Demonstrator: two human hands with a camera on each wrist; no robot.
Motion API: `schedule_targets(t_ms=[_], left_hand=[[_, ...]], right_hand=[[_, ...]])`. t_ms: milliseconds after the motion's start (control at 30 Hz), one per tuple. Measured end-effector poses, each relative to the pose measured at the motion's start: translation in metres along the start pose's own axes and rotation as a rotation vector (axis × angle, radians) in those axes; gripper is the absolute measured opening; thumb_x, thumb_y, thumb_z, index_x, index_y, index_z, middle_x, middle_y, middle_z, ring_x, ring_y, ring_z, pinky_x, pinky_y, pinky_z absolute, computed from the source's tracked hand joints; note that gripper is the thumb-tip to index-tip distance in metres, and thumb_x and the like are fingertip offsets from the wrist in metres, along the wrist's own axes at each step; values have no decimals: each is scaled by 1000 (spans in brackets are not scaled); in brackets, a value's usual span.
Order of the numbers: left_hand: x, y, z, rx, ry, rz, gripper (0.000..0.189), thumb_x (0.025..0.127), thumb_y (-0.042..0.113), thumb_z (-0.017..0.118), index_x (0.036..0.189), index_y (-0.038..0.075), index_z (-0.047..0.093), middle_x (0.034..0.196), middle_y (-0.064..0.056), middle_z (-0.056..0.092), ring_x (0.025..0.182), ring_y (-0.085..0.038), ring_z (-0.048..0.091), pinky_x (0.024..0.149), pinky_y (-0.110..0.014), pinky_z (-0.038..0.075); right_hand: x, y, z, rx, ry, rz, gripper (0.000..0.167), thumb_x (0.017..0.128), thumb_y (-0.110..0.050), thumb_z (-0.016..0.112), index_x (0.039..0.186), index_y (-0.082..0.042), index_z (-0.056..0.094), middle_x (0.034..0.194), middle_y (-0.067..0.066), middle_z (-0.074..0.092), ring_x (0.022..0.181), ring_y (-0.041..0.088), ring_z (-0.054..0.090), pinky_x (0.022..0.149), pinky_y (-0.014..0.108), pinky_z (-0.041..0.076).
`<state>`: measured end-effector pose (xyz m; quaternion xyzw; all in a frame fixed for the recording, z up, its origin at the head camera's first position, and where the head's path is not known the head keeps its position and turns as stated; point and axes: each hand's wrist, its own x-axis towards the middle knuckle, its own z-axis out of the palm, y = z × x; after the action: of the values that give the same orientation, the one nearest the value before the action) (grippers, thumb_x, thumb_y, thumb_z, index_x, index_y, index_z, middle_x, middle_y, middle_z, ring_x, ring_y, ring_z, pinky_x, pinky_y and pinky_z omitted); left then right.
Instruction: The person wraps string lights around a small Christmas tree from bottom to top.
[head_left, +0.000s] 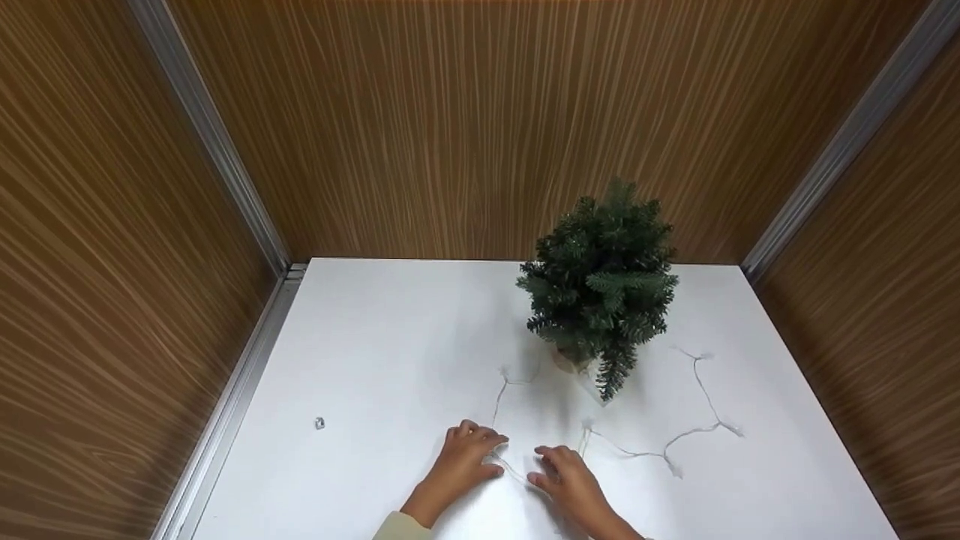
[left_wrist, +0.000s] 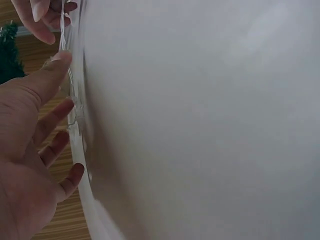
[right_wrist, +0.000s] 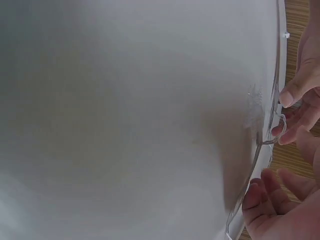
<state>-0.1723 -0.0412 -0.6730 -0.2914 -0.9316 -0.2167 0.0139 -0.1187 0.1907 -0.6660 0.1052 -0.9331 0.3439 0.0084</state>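
A thin, clear-wired string of lights [head_left: 634, 454] lies across the white table [head_left: 375, 337] and runs between both hands. My left hand [head_left: 461, 459] is at the wire, thumb and fingertips apart; in the left wrist view the thumb tip [left_wrist: 62, 56] overlaps the strands. Close by on the right, my right hand [head_left: 574, 484] has loosely bent fingers [right_wrist: 254, 195] right beside the wire, its thumb held apart. A small wire loop [right_wrist: 284, 127] shows near the left fingertips in the right wrist view.
A small artificial fir tree [head_left: 600, 277] stands beyond the hands, toward the back right. Bulb clusters of the string spread around its foot. A tiny silvery piece [head_left: 319, 423] lies on the left. Wood-grain panels [head_left: 450, 135] enclose the table at the back and sides.
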Motion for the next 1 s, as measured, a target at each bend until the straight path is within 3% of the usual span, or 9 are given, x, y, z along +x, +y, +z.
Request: schedule_targets(t_ms=[333, 467, 633, 833, 1000], left_hand=[[1, 4, 6, 43, 42, 56, 27, 88, 34, 76, 113, 26, 75, 112, 9, 68, 104, -14, 51, 88, -34, 41], [3, 5, 6, 22, 15, 50, 23, 89, 35, 74, 111, 27, 75, 112, 10, 68, 104, -12, 50, 87, -33, 40], [4, 4, 7, -16, -1, 33, 14, 90, 34, 74, 102, 29, 77, 107, 12, 68, 101, -10, 49, 86, -32, 39], [3, 4, 6, -22, 26, 45, 8, 89, 34, 74, 90, 27, 77, 101, 12, 68, 99, -10, 50, 85, -32, 41], [1, 3, 4, -61, 74, 27, 16, 91, 38, 72, 83, 25, 75, 95, 13, 69, 91, -9, 48, 80, -31, 40]], right_hand=[[-5, -2, 6, -64, -26, -11, 15, 83, -35, 80, 87, -21, 75, 83, -13, 60, 78, 5, 52, 66, 27, 47], [-7, -3, 6, -88, -72, 25, 10, 86, -32, 77, 84, -22, 75, 82, -16, 59, 79, 2, 51, 66, 26, 46], [-8, -2, 2, -32, -81, 65, 7, 90, -29, 73, 88, -23, 75, 84, -14, 63, 79, 3, 55, 70, 29, 49], [-7, 2, -7, 11, -10, 46, 7, 93, -27, 72, 88, -23, 75, 81, -13, 67, 74, 2, 59, 68, 28, 49], [-5, 2, -18, 17, 91, 24, 7, 92, -26, 74, 86, -22, 74, 73, -14, 64, 65, -4, 51, 61, 25, 45]])
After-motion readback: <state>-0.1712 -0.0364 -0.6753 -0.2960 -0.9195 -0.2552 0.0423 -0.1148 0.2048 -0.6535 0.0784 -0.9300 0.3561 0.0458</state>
